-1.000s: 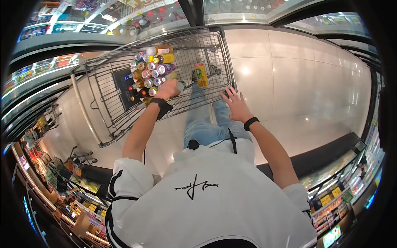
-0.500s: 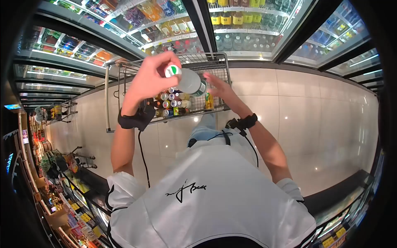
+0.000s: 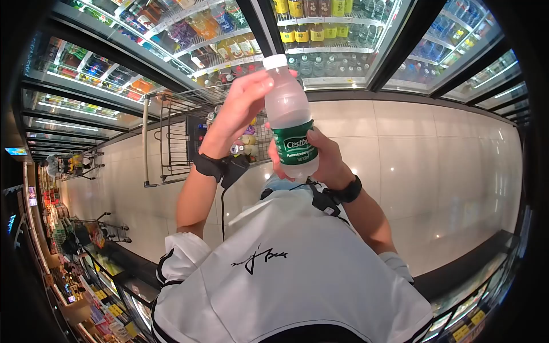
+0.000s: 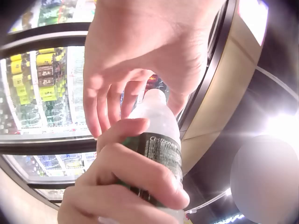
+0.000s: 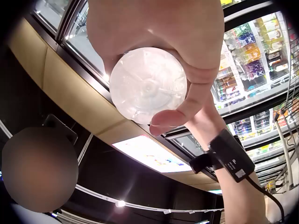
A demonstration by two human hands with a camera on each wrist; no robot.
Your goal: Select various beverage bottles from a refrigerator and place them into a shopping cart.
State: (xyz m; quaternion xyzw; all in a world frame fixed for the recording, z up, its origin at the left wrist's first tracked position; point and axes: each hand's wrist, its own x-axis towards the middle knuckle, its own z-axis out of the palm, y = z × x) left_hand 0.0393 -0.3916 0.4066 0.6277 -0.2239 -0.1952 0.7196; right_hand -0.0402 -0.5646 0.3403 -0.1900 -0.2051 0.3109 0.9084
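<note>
A clear plastic water bottle (image 3: 289, 103) with a white cap and green label stands nearly upright before the chest. My right hand (image 3: 330, 157) grips it round the label, thumb across the front. In the right wrist view the bottle's round base (image 5: 148, 86) shows, with that hand curled about it. My left hand (image 3: 243, 102) is at the bottle's upper part, its thumb beside the shoulder and fingertips showing behind it. In the left wrist view, the fingers of the left hand (image 4: 145, 42) hang loosely spread around the neck, with gaps showing.
A wire shopping cart (image 3: 146, 143) stands ahead on the left, several drinks inside, partly hidden by my arm. Glass-door coolers (image 3: 326, 34) of bottled drinks line the far side. Pale floor tiles (image 3: 412, 171) stretch right. Another cart (image 3: 108, 228) is at far left.
My left hand reached into the cart among the drinks, then lifted the bottle out by its top. My right hand left the cart's edge and took the bottle, which turned from lying sideways to upright.
</note>
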